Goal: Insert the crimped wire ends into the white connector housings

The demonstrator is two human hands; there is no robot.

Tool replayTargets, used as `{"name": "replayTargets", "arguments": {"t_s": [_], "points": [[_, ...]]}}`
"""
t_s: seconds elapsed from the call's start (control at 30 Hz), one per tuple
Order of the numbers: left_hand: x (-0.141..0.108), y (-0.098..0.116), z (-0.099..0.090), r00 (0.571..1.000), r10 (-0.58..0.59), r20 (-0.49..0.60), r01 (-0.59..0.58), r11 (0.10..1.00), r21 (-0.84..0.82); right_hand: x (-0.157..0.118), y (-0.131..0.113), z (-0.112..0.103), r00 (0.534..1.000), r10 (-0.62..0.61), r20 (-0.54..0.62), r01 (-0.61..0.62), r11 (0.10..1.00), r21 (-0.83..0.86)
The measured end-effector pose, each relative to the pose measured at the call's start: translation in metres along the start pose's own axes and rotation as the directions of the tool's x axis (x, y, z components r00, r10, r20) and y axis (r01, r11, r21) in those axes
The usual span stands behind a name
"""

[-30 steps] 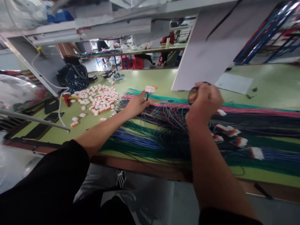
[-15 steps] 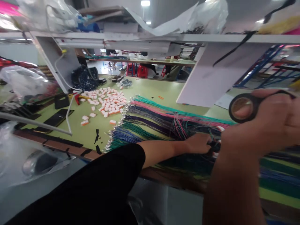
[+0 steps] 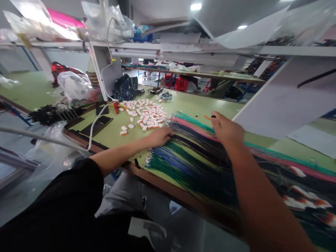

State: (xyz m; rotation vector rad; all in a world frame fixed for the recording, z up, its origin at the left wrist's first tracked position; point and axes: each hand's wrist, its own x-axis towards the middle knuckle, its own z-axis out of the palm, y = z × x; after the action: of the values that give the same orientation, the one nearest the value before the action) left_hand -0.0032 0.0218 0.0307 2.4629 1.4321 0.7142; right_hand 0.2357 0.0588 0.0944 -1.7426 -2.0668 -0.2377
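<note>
Bundles of coloured wires (image 3: 183, 161) lie across the green bench top in green, blue, black and pink rows, their metal-tipped ends at the left. Closed fingers of my left hand (image 3: 161, 136) rest at the tips of the dark wires; what they pinch is too small to make out. My right hand (image 3: 227, 129) is above the pink and teal wires, its fingers drawn together near a small black piece (image 3: 213, 116). Left of the wires is a pile of white and orange connectors (image 3: 151, 113). More white connectors (image 3: 301, 197) sit on the wires at the lower right.
A black phone-like slab (image 3: 96, 126) and a dark patterned bag (image 3: 125, 87) lie on the bench's left side. A white cable arm (image 3: 91, 134) crosses the left front. An upright white panel (image 3: 291, 94) stands at the right, beneath a loaded shelf (image 3: 183, 47).
The view has swung left. My left hand has moved from the middle of the wires to their tipped ends. My right hand no longer shows the black tape roll and now reaches over the wires.
</note>
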Motion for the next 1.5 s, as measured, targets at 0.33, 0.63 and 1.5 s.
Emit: {"name": "replayTargets", "arguments": {"t_s": [0.33, 0.63, 1.5], "points": [[-0.107, -0.112, -0.037, 0.885, -0.46, -0.072, 0.465, 0.88, 0.094, 0.012, -0.008, 0.065, 0.911, 0.317, 0.264, -0.234, 0.924, -0.302], [-0.113, -0.129, -0.032, 0.91, -0.407, -0.081, 0.411, 0.91, 0.043, -0.087, -0.101, 0.028, 0.857, -0.392, 0.335, 0.268, 0.894, 0.36], [-0.125, -0.008, 0.01, 0.883, -0.446, 0.148, 0.153, -0.024, -0.988, -0.146, -0.123, 0.052, 0.968, -0.224, -0.114, 0.249, 0.794, 0.555]]}}
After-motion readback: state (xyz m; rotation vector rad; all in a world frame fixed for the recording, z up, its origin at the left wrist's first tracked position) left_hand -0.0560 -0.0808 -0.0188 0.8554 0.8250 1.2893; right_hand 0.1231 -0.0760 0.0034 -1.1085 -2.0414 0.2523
